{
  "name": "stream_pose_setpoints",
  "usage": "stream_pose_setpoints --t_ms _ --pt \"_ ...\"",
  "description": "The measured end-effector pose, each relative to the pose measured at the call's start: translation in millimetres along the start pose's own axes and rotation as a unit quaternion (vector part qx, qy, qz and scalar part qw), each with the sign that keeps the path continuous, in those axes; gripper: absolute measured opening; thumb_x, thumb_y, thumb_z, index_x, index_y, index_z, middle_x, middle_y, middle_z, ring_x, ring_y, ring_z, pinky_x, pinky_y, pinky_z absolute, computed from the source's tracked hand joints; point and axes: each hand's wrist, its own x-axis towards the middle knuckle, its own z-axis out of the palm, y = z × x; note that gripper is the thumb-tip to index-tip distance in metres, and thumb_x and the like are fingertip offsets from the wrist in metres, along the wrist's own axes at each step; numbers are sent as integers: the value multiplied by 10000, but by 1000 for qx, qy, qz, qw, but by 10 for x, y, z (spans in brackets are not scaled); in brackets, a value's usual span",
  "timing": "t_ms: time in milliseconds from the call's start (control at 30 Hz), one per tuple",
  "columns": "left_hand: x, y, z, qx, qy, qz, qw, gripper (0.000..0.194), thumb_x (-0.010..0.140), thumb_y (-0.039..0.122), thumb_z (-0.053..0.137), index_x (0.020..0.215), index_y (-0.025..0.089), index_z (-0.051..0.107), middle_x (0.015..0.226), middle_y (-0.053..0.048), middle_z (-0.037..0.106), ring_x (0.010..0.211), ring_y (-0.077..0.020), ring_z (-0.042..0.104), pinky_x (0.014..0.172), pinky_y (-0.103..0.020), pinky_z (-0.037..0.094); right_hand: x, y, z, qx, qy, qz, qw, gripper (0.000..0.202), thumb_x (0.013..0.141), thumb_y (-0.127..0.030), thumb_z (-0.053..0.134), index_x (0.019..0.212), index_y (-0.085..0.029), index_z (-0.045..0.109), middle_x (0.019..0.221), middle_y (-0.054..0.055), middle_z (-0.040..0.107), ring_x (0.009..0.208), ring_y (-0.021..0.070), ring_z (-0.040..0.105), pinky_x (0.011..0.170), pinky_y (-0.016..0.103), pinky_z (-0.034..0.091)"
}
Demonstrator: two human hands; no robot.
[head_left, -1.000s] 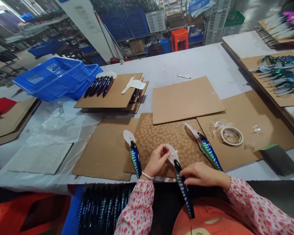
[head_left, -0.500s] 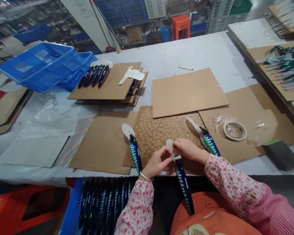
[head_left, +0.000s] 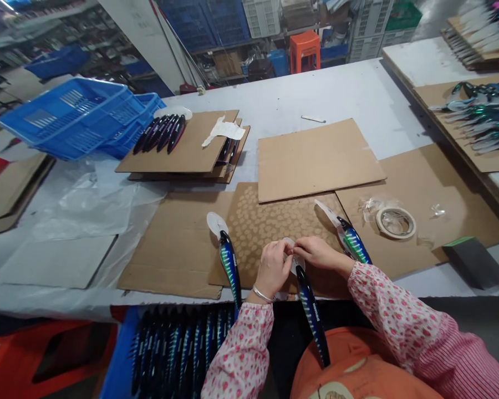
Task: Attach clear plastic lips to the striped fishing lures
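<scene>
A dark blue fishing lure (head_left: 311, 310) points down over the table's front edge toward the orange apron, its clear round lip at the top. My left hand (head_left: 273, 266) and my right hand (head_left: 319, 254) meet at that lip, fingertips pinched together and nearly touching. What lies between the fingertips is too small to tell. A second blue-green lure (head_left: 229, 260) rests on the cardboard left of my left hand. Another lure (head_left: 353, 241) lies beyond my right wrist, with a whitish lip.
A tape roll (head_left: 396, 223) and a grey block (head_left: 476, 262) are at the right. Dark lures lie on stacked cardboard (head_left: 203, 133) beside blue baskets (head_left: 79, 111). Below the table's front edge, a blue crate (head_left: 118, 354) holds several lures.
My left hand has turned and closed in, its fingers now at the lip beside my right fingertips. The white strip seen earlier across the lure's head no longer shows.
</scene>
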Motion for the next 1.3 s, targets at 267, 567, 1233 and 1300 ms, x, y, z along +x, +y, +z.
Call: stream_pose_setpoints --t_ms 267,567,1233,1300 --pt "-78 78 34 59 59 -20 996 250 848 152 566 1089 218 567 1055 -79 666 1053 -284 562 966 -454 373 -103 38 182 18 62 -12 998 39 894 -167 614 892 -144 646 851 55 696 770 169 622 675 243 395" --pt "-142 -24 86 41 78 -11 996 183 859 125 554 1008 224 587 865 -13 683 856 -228 600 816 -378 404 -98 156 297 -2 102 -92 991 67 922 -143 580 895 -174 633 895 53 649 845 180 592 759 273 449" --pt "-261 -145 166 36 142 9 989 274 901 173 558 1174 195 546 1079 -74 683 1002 -246 575 878 -383 423 -160 80 497 -45 218 -118 968 185 975 -220 510 872 -193 661 883 49 616 802 161 557 666 243 411" --pt "-245 -135 108 25 110 17 993 414 896 121 524 1298 214 488 1219 -81 642 1109 -243 543 917 -380 419 -173 64 502 -55 225 -123 965 203 984 -218 483 883 -193 657 897 56 624 822 167 558 679 247 412"
